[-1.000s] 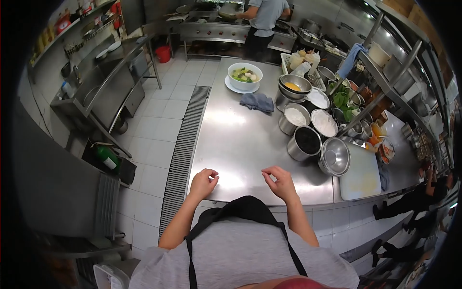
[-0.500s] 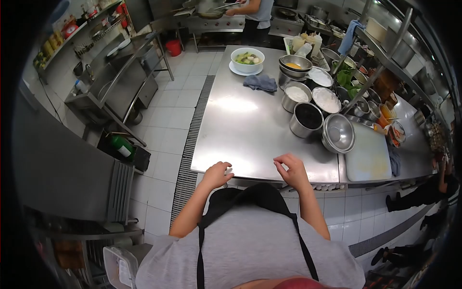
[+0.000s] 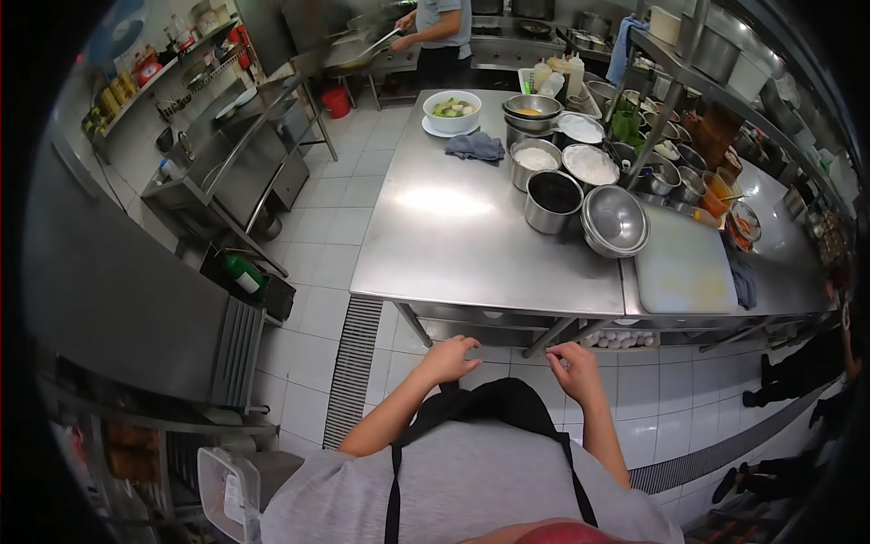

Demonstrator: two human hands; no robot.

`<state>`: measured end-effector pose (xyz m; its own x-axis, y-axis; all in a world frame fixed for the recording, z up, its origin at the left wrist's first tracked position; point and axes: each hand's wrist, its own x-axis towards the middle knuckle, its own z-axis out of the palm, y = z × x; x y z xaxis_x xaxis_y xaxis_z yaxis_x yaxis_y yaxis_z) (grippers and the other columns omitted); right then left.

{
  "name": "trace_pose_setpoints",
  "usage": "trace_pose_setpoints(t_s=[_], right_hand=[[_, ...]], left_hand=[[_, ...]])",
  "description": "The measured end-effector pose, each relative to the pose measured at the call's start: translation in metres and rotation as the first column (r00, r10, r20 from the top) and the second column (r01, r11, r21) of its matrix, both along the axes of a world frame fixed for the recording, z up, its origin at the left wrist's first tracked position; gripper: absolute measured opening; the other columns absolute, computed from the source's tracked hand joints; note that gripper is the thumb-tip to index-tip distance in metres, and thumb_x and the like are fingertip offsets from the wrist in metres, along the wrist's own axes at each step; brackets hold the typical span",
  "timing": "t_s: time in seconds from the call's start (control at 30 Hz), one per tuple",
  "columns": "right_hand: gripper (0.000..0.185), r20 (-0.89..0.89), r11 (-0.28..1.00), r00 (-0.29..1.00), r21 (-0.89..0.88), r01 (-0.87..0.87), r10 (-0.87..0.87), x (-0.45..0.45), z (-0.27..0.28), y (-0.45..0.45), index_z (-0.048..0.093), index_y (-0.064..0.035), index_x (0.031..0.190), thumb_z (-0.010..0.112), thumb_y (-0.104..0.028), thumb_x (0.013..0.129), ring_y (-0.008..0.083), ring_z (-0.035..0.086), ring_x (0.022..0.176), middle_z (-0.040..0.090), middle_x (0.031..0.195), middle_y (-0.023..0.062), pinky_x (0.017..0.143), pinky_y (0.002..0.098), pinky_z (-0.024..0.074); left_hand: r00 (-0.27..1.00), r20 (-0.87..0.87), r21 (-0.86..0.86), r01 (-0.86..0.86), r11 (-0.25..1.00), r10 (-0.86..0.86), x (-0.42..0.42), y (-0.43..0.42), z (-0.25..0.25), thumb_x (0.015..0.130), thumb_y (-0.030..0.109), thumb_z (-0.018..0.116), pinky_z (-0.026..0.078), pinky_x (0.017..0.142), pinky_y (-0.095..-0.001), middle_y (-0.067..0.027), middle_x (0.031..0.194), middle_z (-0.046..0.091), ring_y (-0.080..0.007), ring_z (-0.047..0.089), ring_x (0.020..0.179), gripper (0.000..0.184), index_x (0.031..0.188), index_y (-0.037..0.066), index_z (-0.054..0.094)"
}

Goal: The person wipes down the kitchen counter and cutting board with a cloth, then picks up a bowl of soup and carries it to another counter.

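In front of the steel table [image 3: 435,263], my left hand [image 3: 450,359] hangs in the air over the floor, its fingers loosely bent and apart. Level with it on the other side, my right hand [image 3: 575,370] is half curled, thumb and fingers apart, with nothing visible in it. Neither hand touches the table. Closest to my right hand on the tabletop are the stacked steel bowls [image 3: 616,222] and a steel pot of dark contents [image 3: 553,201]. A white soup bowl [image 3: 452,109] stands at the far left corner, with a grey cloth [image 3: 474,147] beside it.
Pots of white powder [image 3: 589,165] and a white cutting board [image 3: 686,263] occupy the right side. Eggs [image 3: 621,339] sit on a shelf below. A co-worker [image 3: 442,36] holds a pan at the stove. A floor drain [image 3: 353,363] runs left of the table.
I have moved back from the table; my hands, formerly at its front edge, are now over the floor. The co-worker and pan appear further left.
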<state>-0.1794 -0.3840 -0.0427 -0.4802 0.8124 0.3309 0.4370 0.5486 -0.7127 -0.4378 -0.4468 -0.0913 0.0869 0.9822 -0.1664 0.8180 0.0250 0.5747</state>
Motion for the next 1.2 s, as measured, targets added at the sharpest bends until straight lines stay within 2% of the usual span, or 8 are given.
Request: trace_pose_setpoints(t_s=[0.17,0.3,0.63,0.83,1.03,1.13,1.2], right_hand=[[0.006,0.017,0.999,0.999,0.010,-0.038,0.038,0.010,0.003,-0.012,0.061,-0.0047,0.080,0.061,-0.008,0.074,0.0247,0.059,0.070,0.059,0.075,0.0086,0.062,0.0316,0.0468],[0.006,-0.013,0.994,0.997,0.070,-0.080,0.081,0.008,0.005,-0.011,0.061,-0.0047,0.080,0.061,-0.008,0.075,0.0253,0.058,0.070,0.059,0.075,0.0085,0.062,0.0324,0.0462],[0.006,0.008,0.989,0.989,0.027,-0.147,0.147,0.004,0.008,-0.012,0.060,-0.0047,0.079,0.060,-0.008,0.075,0.0247,0.058,0.070,0.059,0.076,0.0079,0.061,0.0319,0.0462],[0.007,-0.036,0.985,0.988,0.085,-0.149,0.153,0.004,0.011,-0.004,0.061,-0.0055,0.081,0.061,-0.009,0.075,0.0241,0.058,0.070,0.059,0.077,0.0074,0.061,0.0314,0.0466],[0.006,-0.009,0.990,0.993,-0.074,-0.122,0.121,0.011,0.011,-0.006,0.061,-0.0057,0.081,0.061,-0.009,0.075,0.0242,0.058,0.069,0.059,0.078,0.0074,0.062,0.0318,0.0469],[0.006,0.007,0.991,0.992,-0.058,-0.124,0.124,0.013,0.004,0.001,0.061,-0.0051,0.080,0.061,-0.009,0.075,0.0239,0.058,0.068,0.059,0.078,0.0078,0.061,0.0312,0.0472],[0.007,-0.045,0.983,0.989,0.121,-0.138,0.144,0.014,0.000,0.009,0.062,-0.0030,0.081,0.061,-0.006,0.075,0.0233,0.059,0.067,0.060,0.076,0.0090,0.056,0.0290,0.0464]], left_hand=[[1.000,0.012,-0.004,-0.025,1.000,0.025,0.008,-0.017,-0.013,0.075,0.030,0.061,0.046,0.075,-0.0396,-0.0128,0.099,0.056,-0.0308,0.056,0.088,0.036,0.105,0.011,0.055],[0.999,-0.026,0.015,-0.039,0.999,0.039,0.011,-0.025,-0.010,0.075,0.030,0.061,0.047,0.074,-0.0390,-0.0125,0.098,0.056,-0.0302,0.057,0.087,0.036,0.105,0.011,0.055],[0.992,0.004,0.083,-0.129,0.988,0.129,0.010,-0.035,0.007,0.075,0.029,0.062,0.047,0.070,-0.0358,-0.0131,0.093,0.058,-0.0267,0.058,0.079,0.035,0.103,0.009,0.057],[0.989,-0.008,0.121,-0.145,0.982,0.147,0.008,-0.039,0.002,0.076,0.029,0.062,0.047,0.069,-0.0353,-0.0127,0.093,0.059,-0.0257,0.059,0.076,0.036,0.104,0.008,0.056],[0.986,-0.006,0.119,-0.162,0.980,0.164,0.015,-0.034,0.007,0.076,0.029,0.062,0.047,0.070,-0.0352,-0.0126,0.094,0.059,-0.0255,0.059,0.077,0.036,0.104,0.008,0.056],[0.986,-0.004,0.098,-0.163,0.982,0.164,0.016,-0.031,0.011,0.076,0.029,0.062,0.047,0.071,-0.0353,-0.0126,0.094,0.059,-0.0258,0.059,0.078,0.035,0.103,0.007,0.056],[0.987,0.002,0.084,-0.160,0.984,0.161,0.014,-0.026,0.009,0.076,0.029,0.062,0.047,0.071,-0.0354,-0.0125,0.094,0.059,-0.0260,0.059,0.079,0.035,0.103,0.007,0.056]])
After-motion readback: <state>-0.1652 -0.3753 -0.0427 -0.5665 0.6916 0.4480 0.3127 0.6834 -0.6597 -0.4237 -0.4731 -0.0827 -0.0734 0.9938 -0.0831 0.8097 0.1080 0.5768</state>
